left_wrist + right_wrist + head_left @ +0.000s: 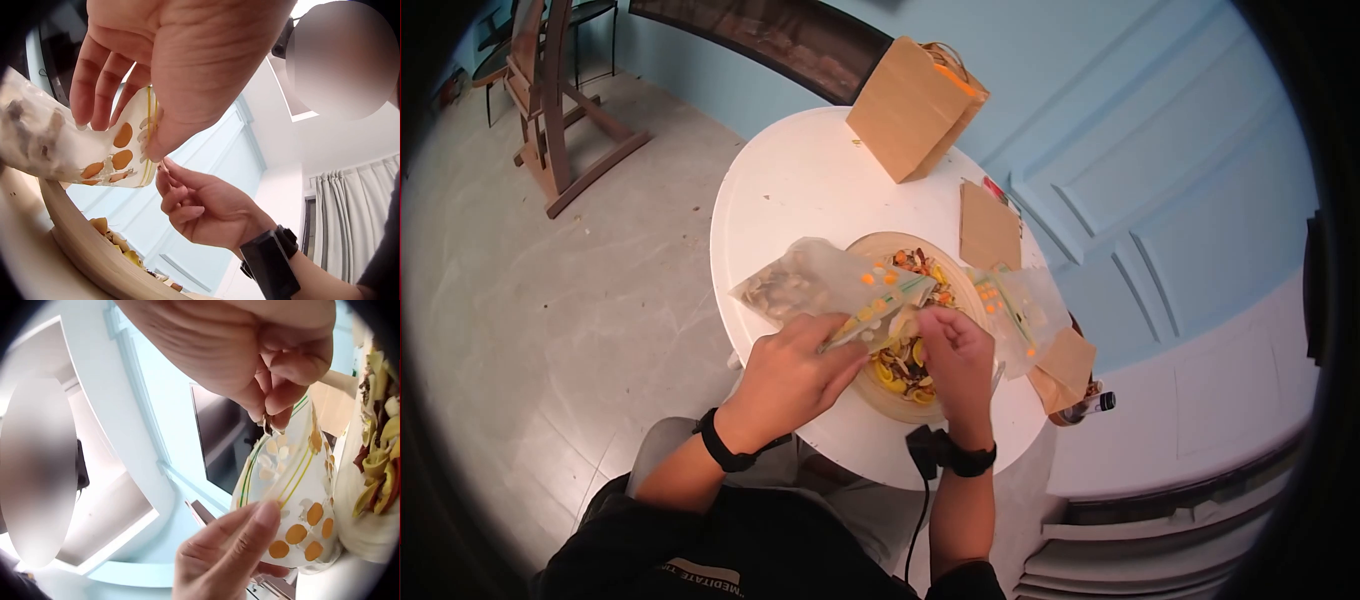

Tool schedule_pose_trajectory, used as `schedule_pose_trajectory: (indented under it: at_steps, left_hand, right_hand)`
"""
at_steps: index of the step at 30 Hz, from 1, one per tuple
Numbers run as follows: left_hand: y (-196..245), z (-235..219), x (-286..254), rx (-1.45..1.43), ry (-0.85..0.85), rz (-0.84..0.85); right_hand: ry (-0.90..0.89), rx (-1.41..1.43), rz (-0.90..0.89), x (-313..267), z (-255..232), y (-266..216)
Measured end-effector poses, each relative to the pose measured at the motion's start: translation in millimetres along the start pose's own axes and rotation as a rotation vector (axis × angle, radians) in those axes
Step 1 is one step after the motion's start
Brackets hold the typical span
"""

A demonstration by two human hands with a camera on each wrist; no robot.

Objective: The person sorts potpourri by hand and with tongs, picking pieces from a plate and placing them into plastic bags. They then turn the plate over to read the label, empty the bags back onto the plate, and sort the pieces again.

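My left hand [792, 372] pinches the edge of a clear zip bag [128, 147] with orange dots, near its zip strip. The bag lies tilted over the left rim of a round wooden tray [868, 240], its far end full of pale brown pieces. My right hand [960, 355] is at the bag's mouth, thumb and fingertips together. A small brownish dried piece [267, 425] sits between those fingertips in the right wrist view. Beneath the hands, the tray carries a mix of yellow, orange and dark dried pieces [897, 378].
A second dotted zip bag [1045, 305] lies at the tray's right. Behind it are a flat brown paper piece [988, 228] and a standing paper bag [905, 105]. A small paper bag [1068, 368] and a dark-capped bottle [1084, 409] are by the right edge of the white table [770, 180].
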State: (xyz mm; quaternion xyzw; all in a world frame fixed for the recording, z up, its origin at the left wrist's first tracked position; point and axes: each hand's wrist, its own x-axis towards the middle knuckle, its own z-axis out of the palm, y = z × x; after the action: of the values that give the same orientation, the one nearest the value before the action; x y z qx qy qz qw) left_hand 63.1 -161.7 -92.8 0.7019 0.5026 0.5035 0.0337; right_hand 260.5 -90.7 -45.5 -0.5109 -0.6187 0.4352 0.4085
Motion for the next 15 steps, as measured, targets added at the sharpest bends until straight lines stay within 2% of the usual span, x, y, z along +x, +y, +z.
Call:
schedule_pose_trajectory:
  at_steps: [1,4,7,10,15]
  left_hand:
    - [0.9,0.4,1.0,0.006,-0.001,0.001]
    - [1.1,-0.5,2.4,0.010,0.047,-0.001]
    - [-3.0,-5.0,1.4,0.010,0.070,-0.010]
    - [-7.1,-2.4,0.1,-0.005,0.085,-0.021]
    - [-4.9,1.2,-2.3,-0.009,0.034,-0.030]
  right_hand:
    - [0.013,0.000,-0.050,2.4,10.8,-2.4]
    - [0.212,-0.218,-0.238,1.3,19.2,-4.9]
    - [0.202,-0.479,-0.149,-9.9,3.2,-4.0]
    - [-0.147,-0.746,-0.178,-17.4,-16.1,22.7]
    - [-0.190,-1.003,-0.252,-23.8,-11.9,31.1]
